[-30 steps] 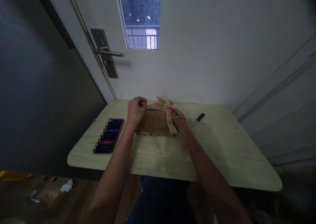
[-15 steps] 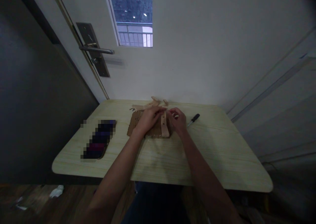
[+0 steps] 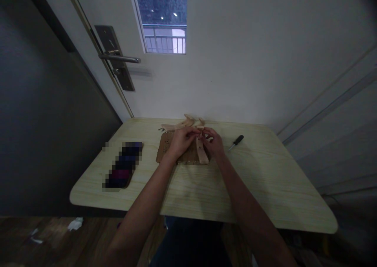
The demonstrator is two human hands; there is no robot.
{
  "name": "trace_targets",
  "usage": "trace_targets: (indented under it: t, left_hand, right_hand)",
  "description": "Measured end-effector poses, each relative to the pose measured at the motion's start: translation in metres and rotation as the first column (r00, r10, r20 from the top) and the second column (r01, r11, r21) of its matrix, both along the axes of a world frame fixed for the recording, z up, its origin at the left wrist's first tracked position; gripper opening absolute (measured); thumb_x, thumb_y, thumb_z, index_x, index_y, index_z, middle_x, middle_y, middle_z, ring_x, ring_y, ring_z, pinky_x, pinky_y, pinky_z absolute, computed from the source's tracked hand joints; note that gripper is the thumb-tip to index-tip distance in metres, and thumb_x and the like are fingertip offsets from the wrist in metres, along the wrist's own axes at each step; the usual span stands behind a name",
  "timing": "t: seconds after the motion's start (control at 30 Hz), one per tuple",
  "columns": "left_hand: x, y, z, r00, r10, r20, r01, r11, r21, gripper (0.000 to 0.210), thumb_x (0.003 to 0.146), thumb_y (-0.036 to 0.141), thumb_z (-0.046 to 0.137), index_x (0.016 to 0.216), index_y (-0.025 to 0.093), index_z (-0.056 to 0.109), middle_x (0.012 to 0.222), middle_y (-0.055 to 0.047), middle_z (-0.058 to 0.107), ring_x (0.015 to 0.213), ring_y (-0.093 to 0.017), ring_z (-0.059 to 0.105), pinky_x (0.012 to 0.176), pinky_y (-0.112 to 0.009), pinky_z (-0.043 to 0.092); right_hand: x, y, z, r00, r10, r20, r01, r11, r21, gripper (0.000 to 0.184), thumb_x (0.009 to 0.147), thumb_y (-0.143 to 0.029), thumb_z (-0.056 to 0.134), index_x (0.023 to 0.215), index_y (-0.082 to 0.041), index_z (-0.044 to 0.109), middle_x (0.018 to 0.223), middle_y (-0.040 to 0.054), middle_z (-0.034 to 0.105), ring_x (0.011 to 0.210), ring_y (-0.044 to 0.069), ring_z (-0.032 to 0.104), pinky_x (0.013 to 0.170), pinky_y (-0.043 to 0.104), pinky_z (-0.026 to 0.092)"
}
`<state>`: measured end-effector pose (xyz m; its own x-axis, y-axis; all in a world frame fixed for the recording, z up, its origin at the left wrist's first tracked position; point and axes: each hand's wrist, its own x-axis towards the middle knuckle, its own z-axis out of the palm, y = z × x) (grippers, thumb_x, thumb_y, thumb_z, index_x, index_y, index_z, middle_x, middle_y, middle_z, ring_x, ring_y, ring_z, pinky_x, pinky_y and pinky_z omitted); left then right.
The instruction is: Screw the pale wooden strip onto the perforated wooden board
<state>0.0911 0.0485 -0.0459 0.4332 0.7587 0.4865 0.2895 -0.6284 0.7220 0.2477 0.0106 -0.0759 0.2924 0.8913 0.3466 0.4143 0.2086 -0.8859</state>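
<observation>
Nearest lies a pale wood-grain surface [image 3: 265, 196], a dark, pixelated phone-shaped object [image 3: 125, 167] on its left. Farther in, a brown board [image 3: 165, 146] lies flat, a pale wooden strip [image 3: 202, 156] along its right side. Left hand [image 3: 183, 140] and right hand [image 3: 213, 142] come together, fingertips close at the strip's far end; whether they pinch anything cannot be told. Right of them rests a screwdriver [image 3: 236, 142]. Beyond the board lie wooden pieces [image 3: 176, 126], then a white door [image 3: 250, 63].

Facing a dim white door [image 3: 235, 63] beyond the fingers [image 3: 193, 130], seeing a bluish window [image 3: 162, 11] above-left of them, a pale table [image 3: 282, 180] underneath, brown floor [image 3: 61, 245] below-left.
</observation>
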Motion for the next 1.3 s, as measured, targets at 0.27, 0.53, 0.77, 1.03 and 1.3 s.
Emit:
trace_targets:
  t: [0.27, 0.53, 0.77, 1.03, 1.3]
  left_hand:
    - [0.0, 0.003, -0.003, 0.992, -0.083, -0.093, 0.089, 0.994, 0.064, 0.016, 0.086, 0.011, 0.062, 0.095, 0.017, 0.074, 0.096, -0.006, 0.076, 0.09, -0.019, 0.07, 0.085, -0.031, 0.053]
    - [-0.001, 0.003, -0.004, 0.981, -0.148, -0.126, 0.163, 0.979, 0.123, 0.012, 0.083, 0.011, 0.067, 0.091, 0.016, 0.073, 0.089, -0.005, 0.075, 0.08, -0.017, 0.069, 0.075, -0.025, 0.051]
    - [0.0, 0.001, -0.003, 0.981, -0.163, -0.103, 0.175, 0.977, 0.123, 0.012, 0.084, 0.011, 0.064, 0.091, 0.016, 0.073, 0.089, -0.004, 0.075, 0.08, -0.016, 0.068, 0.075, -0.025, 0.05]
    - [0.001, 0.003, -0.007, 0.987, -0.145, -0.072, 0.153, 0.981, 0.12, 0.016, 0.084, 0.009, 0.063, 0.095, 0.016, 0.071, 0.09, -0.003, 0.075, 0.078, -0.014, 0.068, 0.074, -0.024, 0.051]
    - [0.0, 0.002, -0.005, 0.987, -0.129, -0.1, 0.141, 0.983, 0.121, 0.012, 0.085, 0.012, 0.064, 0.091, 0.016, 0.073, 0.087, -0.005, 0.075, 0.078, -0.016, 0.068, 0.073, -0.026, 0.051]
  right_hand:
    - [-0.005, -0.001, 0.005, 0.996, -0.075, -0.049, 0.077, 0.996, 0.052, 0.032, 0.072, -0.047, 0.066, 0.09, -0.02, 0.065, 0.09, 0.0086, 0.077, 0.083, 0.021, 0.07, 0.072, 0.032, 0.05]
    - [-0.005, 0.006, -0.004, 0.978, -0.192, 0.086, 0.184, 0.979, 0.088, 0.026, 0.076, -0.039, 0.066, 0.097, -0.022, 0.069, 0.083, 0.0041, 0.078, 0.071, 0.019, 0.063, 0.074, 0.035, 0.048]
    - [-0.004, 0.007, -0.007, 0.978, -0.183, 0.098, 0.17, 0.977, 0.128, 0.019, 0.077, -0.033, 0.066, 0.094, -0.024, 0.068, 0.085, 0.0018, 0.078, 0.072, 0.017, 0.064, 0.074, 0.032, 0.048]
    - [-0.002, 0.008, -0.01, 0.978, -0.18, 0.107, 0.165, 0.977, 0.132, 0.021, 0.078, -0.032, 0.064, 0.096, -0.022, 0.067, 0.085, 0.002, 0.077, 0.07, 0.016, 0.063, 0.073, 0.032, 0.049]
    - [-0.002, 0.007, -0.009, 0.979, -0.183, 0.093, 0.171, 0.978, 0.122, 0.021, 0.078, -0.034, 0.063, 0.096, -0.023, 0.067, 0.084, 0.0014, 0.076, 0.067, 0.015, 0.06, 0.069, 0.031, 0.049]
